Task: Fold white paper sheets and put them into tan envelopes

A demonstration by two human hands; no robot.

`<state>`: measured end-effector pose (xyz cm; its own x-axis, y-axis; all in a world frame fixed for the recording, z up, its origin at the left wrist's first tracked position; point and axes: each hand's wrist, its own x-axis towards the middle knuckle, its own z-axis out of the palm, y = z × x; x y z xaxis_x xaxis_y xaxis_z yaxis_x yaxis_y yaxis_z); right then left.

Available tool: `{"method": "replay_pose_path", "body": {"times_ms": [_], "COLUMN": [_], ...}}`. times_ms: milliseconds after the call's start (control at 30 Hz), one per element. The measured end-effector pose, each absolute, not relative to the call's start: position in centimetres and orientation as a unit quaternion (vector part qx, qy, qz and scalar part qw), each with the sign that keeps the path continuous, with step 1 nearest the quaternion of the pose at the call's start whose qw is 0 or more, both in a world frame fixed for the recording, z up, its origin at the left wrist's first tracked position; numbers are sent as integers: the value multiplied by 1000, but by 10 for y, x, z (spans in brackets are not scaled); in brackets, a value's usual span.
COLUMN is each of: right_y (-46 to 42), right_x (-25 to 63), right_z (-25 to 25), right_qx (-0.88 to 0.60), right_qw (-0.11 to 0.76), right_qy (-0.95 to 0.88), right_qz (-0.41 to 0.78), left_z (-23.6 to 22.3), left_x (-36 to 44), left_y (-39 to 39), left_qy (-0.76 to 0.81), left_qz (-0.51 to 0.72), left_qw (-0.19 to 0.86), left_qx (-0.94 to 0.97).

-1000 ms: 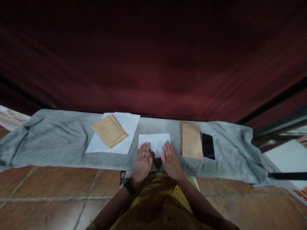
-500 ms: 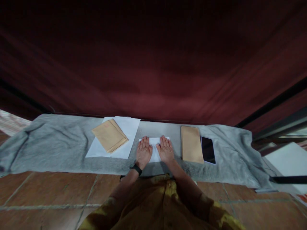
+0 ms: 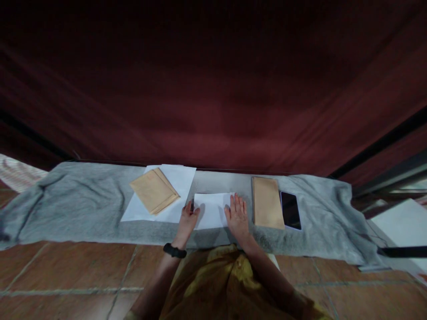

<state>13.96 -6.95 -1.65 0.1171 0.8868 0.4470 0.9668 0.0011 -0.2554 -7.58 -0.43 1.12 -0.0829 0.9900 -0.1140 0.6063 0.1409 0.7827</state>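
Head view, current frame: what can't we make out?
All head view:
- Left hand: grip on the folded white paper unclear; fingers too small and dark.
- Paper under the right hand: covered by it.
- Left brown envelopes: count hidden by overlap.
- Right brown stack: lower layers hidden by the top one.
- White panel: cut off by right edge.

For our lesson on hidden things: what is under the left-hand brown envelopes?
White sheets and, at one corner, grey cloth. Whatever the brown envelopes cover is hidden.
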Motion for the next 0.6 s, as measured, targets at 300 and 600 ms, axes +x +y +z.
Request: {"method": "replay_pose_path", "body": {"times_ms": [300, 600], "right_y": [-105, -103], "right_x": [106, 100], "right_z": [-11, 1], "right_qx": [-578, -583], "right_qw": [197, 219], "right_qy": [-791, -780], "right_qz": [20, 60], "left_z": [25, 41], "left_x": [-75, -66], "left_y": [5, -10], "left_qy": [663, 618], "left_qz": [294, 340], "left_qw": [401, 484], "left_qx": [559, 517]}}
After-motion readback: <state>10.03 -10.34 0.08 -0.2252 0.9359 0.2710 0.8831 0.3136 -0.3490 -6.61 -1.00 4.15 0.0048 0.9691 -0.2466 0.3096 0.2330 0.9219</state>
